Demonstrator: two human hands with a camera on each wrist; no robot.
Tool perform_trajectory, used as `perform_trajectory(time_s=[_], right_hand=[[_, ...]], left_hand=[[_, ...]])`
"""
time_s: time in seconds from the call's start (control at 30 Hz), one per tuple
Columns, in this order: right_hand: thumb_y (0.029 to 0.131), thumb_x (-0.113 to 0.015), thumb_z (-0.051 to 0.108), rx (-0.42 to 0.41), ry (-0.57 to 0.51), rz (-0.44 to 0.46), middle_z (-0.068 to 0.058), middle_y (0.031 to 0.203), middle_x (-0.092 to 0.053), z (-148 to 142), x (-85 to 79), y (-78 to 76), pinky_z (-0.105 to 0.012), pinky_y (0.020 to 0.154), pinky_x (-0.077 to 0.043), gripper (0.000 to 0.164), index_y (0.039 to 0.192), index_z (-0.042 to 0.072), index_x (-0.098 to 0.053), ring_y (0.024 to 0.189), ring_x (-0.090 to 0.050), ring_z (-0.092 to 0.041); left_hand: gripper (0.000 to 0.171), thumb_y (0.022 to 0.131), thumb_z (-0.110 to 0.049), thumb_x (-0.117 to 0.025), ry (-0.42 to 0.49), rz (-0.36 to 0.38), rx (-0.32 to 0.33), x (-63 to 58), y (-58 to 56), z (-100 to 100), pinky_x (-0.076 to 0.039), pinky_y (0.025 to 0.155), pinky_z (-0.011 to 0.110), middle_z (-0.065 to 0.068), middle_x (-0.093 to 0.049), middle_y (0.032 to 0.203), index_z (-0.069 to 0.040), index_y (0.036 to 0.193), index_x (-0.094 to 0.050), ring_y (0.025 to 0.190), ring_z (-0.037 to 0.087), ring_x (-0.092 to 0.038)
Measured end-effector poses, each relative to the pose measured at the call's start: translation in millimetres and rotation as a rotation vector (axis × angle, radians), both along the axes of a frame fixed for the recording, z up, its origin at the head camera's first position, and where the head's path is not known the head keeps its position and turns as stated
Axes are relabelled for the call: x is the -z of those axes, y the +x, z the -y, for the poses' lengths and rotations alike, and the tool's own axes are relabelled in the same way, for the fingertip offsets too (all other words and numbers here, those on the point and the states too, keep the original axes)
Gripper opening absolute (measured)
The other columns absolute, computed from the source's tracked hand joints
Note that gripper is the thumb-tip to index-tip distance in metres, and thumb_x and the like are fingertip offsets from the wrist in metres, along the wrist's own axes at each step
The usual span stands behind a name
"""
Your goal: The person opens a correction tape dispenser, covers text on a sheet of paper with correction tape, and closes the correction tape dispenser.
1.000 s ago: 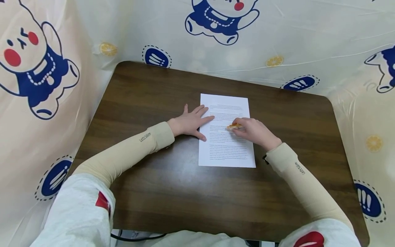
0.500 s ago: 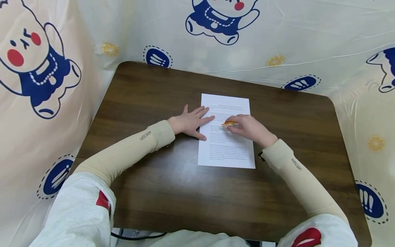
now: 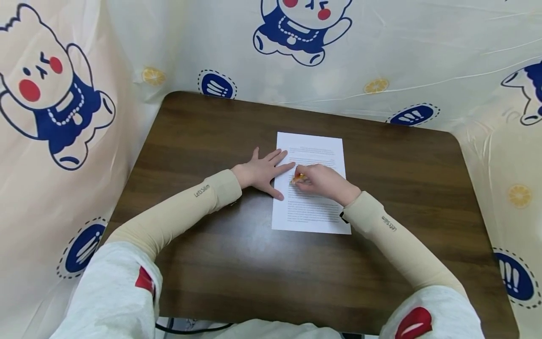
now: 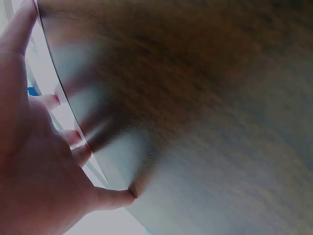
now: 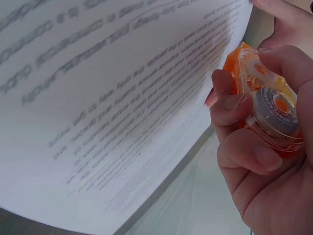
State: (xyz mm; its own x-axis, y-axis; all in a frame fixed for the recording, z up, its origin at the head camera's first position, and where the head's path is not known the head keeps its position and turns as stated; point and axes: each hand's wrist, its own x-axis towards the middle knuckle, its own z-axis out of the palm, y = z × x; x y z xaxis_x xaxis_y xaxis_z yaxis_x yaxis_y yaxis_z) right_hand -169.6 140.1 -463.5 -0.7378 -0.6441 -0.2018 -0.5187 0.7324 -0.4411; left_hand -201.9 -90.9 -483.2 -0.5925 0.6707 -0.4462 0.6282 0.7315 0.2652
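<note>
A printed sheet of paper (image 3: 315,214) lies on the brown table in the head view. My left hand (image 3: 262,173) rests flat with fingers spread, several fingertips over the sheet's left edge; the left wrist view shows those fingers (image 4: 115,198) reaching to the paper and tabletop. In my right hand (image 3: 325,182) I grip a clear and orange correction tape (image 5: 271,107), fingers curled round its case. Its spool shows through the clear shell in the right wrist view. The tape's front end is over the printed lines, close to the left index finger.
The brown wooden table (image 3: 220,278) has rounded corners and extends on all sides of the sheet. Pale curtains (image 3: 203,37) with cartoon prints hang along its back and sides. A black cable (image 3: 195,329) runs below the front edge.
My right hand has moved left across the printed text with the correction tape, up to near the left fingertips. The left hand keeps its place on the paper's edge.
</note>
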Motion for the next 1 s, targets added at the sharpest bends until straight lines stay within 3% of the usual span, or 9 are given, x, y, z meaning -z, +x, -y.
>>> perform_trajectory(time_s=[0.27, 0.73, 1.0], right_hand=[[0.098, -0.074, 0.02, -0.006, 0.018, 0.015, -0.007, 0.102, -0.076, 5.3, 0.5, 3.8, -0.033, 0.076, -0.052, 0.027, 0.12, 0.006, -0.069, 0.08, -0.063, -0.019], [0.099, -0.074, 0.02, -0.061, 0.069, -0.065, -0.004, 0.094, -0.073, 9.8, 5.2, 4.5, -0.033, 0.068, -0.053, 0.021, 0.115, 0.008, -0.07, 0.076, -0.061, -0.018], [0.098, -0.073, 0.019, -0.066, 0.078, -0.046, -0.003, 0.09, -0.071, 6.9, 3.2, 3.5, -0.03, 0.064, -0.05, 0.018, 0.112, 0.008, -0.068, 0.073, -0.059, -0.016]], left_hand=[[0.112, 0.083, -0.08, -0.065, 0.005, 0.0, -0.004, 2.6, 0.7, -0.1, 0.002, 0.115, 0.078, 0.008, 0.009, 0.176, -0.032, 0.169, -0.01, 0.161, 0.03, 0.009], [0.112, 0.084, -0.079, -0.065, 0.022, -0.001, -0.001, 3.0, -0.3, 1.9, 0.003, 0.115, 0.078, 0.009, 0.011, 0.175, -0.03, 0.169, -0.01, 0.161, 0.03, 0.009], [0.112, 0.084, -0.08, -0.065, 0.026, -0.01, 0.003, 4.3, -0.4, 1.5, 0.003, 0.115, 0.078, 0.009, 0.01, 0.175, -0.031, 0.169, -0.01, 0.161, 0.03, 0.008]])
